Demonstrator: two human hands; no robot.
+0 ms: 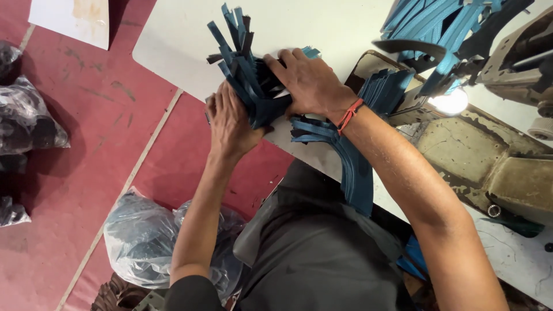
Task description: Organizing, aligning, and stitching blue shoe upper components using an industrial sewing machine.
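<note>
A fanned bundle of teal strips (247, 80) is being squared up at the worktop (334, 29) edge, clamped from below by the closed left hand (230, 124) and pressed from above by the right hand (308, 80), so evening its ends seems called for next

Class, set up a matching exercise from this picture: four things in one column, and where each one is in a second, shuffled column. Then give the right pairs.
Things
1. bundle of blue strips
2. red wristband
3. clear plastic bag
4. sewing machine

Places
A. on the red floor beside the person
B. on the table at the right
C. gripped between the left hand and right hand
D. around the right wrist

Pairs: 1-C, 2-D, 3-A, 4-B
</note>
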